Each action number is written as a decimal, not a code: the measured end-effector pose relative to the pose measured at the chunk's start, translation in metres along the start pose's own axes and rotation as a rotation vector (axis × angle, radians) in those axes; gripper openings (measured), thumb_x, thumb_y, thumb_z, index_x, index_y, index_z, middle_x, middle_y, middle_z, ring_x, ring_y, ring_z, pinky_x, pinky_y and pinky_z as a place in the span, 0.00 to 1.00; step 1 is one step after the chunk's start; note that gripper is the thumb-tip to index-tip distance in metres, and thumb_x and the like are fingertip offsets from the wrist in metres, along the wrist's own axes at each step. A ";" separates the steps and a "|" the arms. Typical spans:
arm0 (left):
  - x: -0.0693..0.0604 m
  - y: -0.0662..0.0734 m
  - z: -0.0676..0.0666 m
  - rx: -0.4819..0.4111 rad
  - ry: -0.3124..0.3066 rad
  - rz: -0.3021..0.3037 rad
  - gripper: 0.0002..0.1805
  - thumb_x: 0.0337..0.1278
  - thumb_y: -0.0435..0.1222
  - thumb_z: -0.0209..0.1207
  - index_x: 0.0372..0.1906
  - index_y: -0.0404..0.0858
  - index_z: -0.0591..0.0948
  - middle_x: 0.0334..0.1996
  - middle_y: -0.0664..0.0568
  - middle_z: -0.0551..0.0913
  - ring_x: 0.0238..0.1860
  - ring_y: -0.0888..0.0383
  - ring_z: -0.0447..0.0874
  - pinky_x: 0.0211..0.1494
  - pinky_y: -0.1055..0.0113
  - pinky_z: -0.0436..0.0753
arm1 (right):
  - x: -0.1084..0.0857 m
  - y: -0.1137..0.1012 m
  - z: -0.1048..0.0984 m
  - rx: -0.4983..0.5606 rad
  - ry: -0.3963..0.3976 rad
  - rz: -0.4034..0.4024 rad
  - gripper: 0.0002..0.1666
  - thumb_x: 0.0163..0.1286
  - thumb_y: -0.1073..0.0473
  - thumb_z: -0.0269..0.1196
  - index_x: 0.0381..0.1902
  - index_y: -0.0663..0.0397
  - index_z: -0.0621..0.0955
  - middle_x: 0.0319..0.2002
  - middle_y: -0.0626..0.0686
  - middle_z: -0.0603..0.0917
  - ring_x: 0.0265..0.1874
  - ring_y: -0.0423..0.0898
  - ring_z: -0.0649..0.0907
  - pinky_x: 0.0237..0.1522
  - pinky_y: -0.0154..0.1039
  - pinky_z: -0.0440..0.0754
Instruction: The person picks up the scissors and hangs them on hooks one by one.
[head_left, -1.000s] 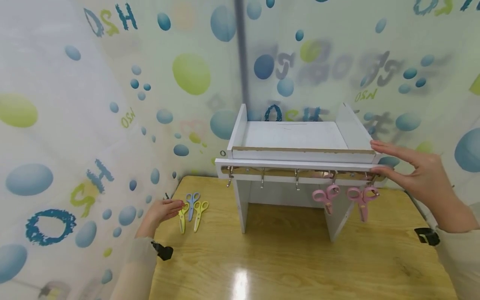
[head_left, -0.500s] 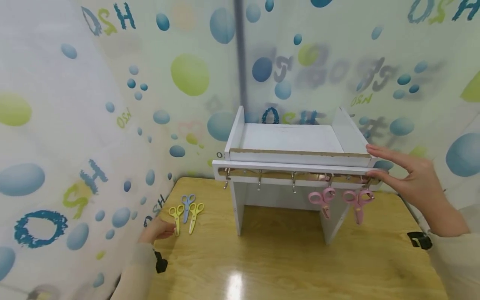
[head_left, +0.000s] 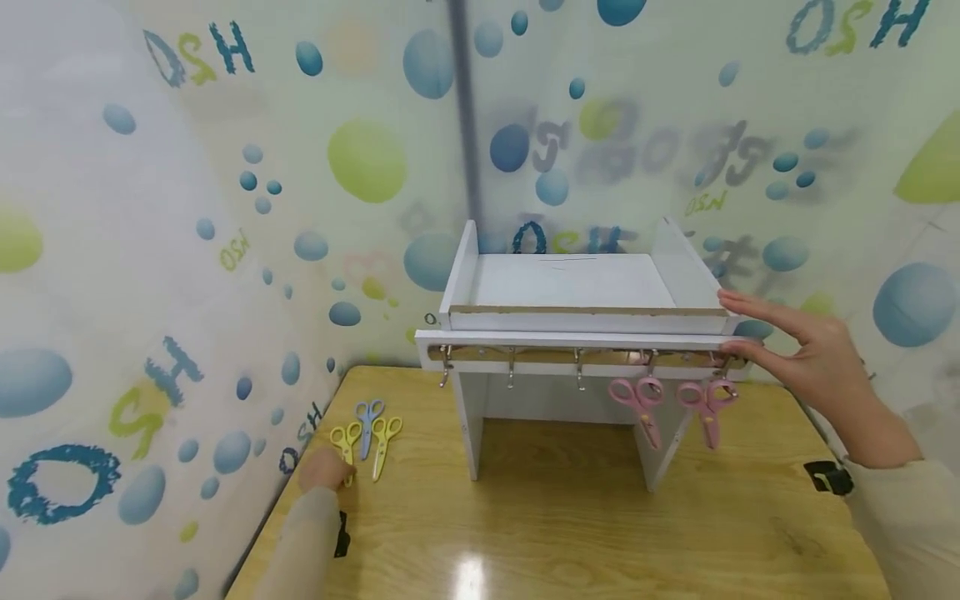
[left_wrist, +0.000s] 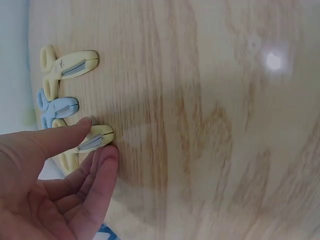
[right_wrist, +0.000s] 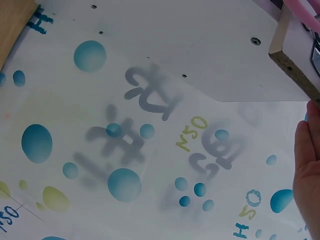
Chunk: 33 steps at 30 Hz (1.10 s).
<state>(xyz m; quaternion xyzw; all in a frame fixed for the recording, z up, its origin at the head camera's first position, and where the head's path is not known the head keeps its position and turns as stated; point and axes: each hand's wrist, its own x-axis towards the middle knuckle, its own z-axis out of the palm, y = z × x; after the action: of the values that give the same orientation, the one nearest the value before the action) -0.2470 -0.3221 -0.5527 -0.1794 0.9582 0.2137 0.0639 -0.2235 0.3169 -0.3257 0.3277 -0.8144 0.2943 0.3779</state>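
Yellow scissors (left_wrist: 97, 138) lie on the table at the left, with their blade end between the thumb and fingers of my left hand (head_left: 324, 471), which pinches it. Beside them are blue scissors (head_left: 367, 427) and a second yellow pair (head_left: 382, 446). A white shelf (head_left: 585, 321) stands to the right, with a hook rail (head_left: 543, 354) along its front. Two pink scissors hang from the rail's right hooks, one pair (head_left: 637, 404) left of the other (head_left: 708, 408). My right hand (head_left: 813, 362) touches the shelf's right front corner with extended fingers and thumb.
Several metal hooks (head_left: 579, 371) on the rail carry nothing. The wooden table (head_left: 570, 533) extends under and in front of the shelf. Patterned wall sheets (head_left: 367, 158) enclose the back and left side, close to my left arm.
My left hand has come down from beside the handles to the blade end of the left yellow scissors and pinches it. My right hand stays at the shelf corner. The head view has shifted slightly.
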 end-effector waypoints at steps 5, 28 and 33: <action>-0.001 -0.002 -0.002 -0.100 -0.072 -0.024 0.16 0.51 0.37 0.66 0.14 0.34 0.81 0.12 0.51 0.80 0.14 0.61 0.73 0.20 0.72 0.68 | 0.000 0.001 0.001 -0.009 -0.001 0.019 0.32 0.51 0.67 0.76 0.57 0.59 0.84 0.60 0.53 0.84 0.60 0.24 0.78 0.48 0.13 0.71; -0.004 -0.025 -0.006 -0.253 0.011 0.049 0.15 0.55 0.37 0.69 0.17 0.35 0.83 0.14 0.55 0.82 0.19 0.62 0.79 0.26 0.70 0.74 | 0.002 -0.001 0.004 0.000 0.001 0.034 0.35 0.49 0.72 0.76 0.58 0.58 0.83 0.60 0.53 0.84 0.60 0.23 0.77 0.52 0.13 0.71; -0.004 -0.013 -0.020 -0.350 0.020 0.038 0.13 0.59 0.35 0.67 0.22 0.33 0.82 0.18 0.54 0.84 0.21 0.64 0.82 0.29 0.68 0.82 | -0.002 0.000 0.004 0.010 0.000 0.042 0.36 0.47 0.75 0.75 0.58 0.59 0.83 0.61 0.53 0.83 0.60 0.24 0.78 0.56 0.14 0.72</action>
<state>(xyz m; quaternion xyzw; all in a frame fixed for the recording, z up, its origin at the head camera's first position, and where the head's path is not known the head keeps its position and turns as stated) -0.2391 -0.3408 -0.5389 -0.1719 0.9102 0.3764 0.0180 -0.2240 0.3142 -0.3289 0.3124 -0.8197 0.3062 0.3699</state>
